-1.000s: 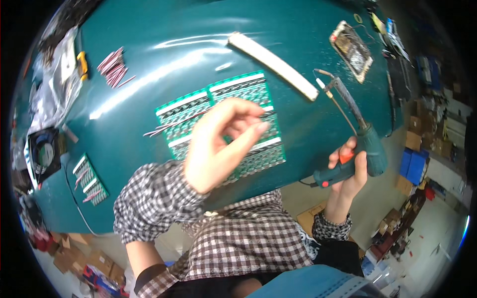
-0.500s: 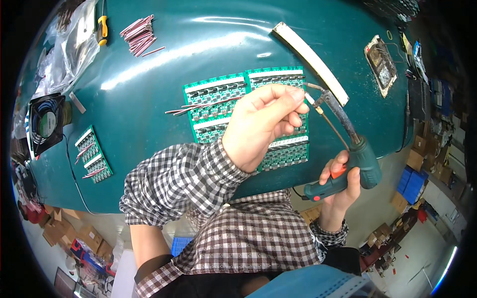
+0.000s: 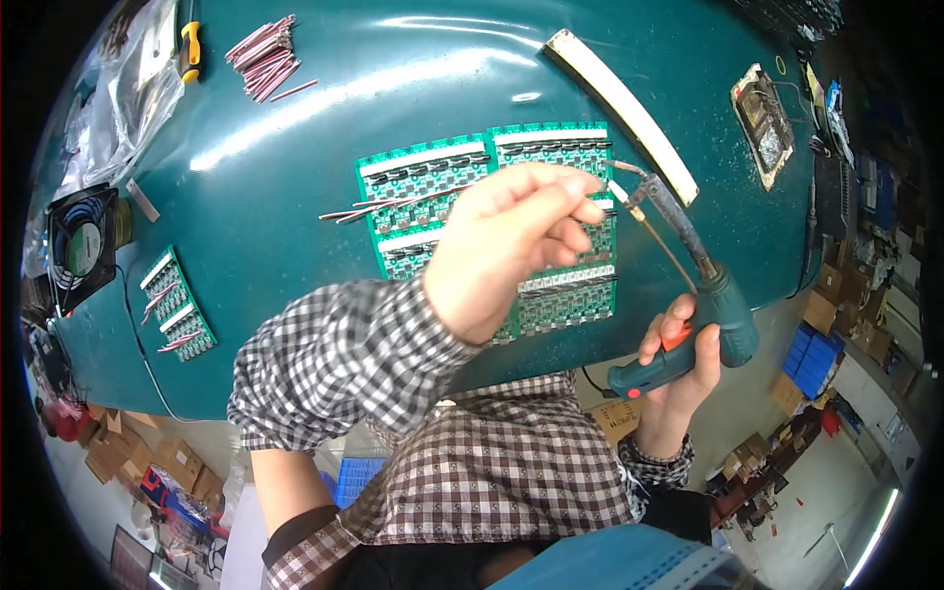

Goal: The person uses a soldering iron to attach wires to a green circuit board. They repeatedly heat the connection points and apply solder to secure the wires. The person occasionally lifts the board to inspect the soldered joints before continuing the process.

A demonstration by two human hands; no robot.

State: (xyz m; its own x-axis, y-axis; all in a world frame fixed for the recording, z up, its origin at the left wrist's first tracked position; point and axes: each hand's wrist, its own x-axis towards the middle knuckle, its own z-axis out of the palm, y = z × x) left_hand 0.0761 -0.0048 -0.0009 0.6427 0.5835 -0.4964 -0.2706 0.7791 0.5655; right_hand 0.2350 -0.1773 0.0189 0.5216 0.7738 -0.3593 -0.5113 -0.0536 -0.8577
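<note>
My left hand (image 3: pixel 511 236) hovers over several green circuit boards (image 3: pixel 418 162), thumb and forefinger pinched together. Thin red and dark wires (image 3: pixel 383 206) run out leftward from behind this hand, over the boards; the grip on them is mostly hidden by the hand. In my right hand (image 3: pixel 688 359) is a green soldering gun (image 3: pixel 733 315) with a red trigger, held by its handle. Its thin bent tip (image 3: pixel 624 169) and a narrow feed tube (image 3: pixel 664 246) point up-left, close to my left fingertips.
Upper left lie a pile of wires (image 3: pixel 264 61), a yellow-handled screwdriver (image 3: pixel 190 54) and plastic bags (image 3: pixel 128 98). A fan (image 3: pixel 81 251) and a smaller wired board (image 3: pixel 179 305) are at left. A long white strip (image 3: pixel 624 118) and a grimy tray (image 3: pixel 764 128) lie at right.
The view has shifted slightly. My left wrist has moved a little left and up, its fingertips still beside the soldering tip. The soldering gun stays in my right hand.
</note>
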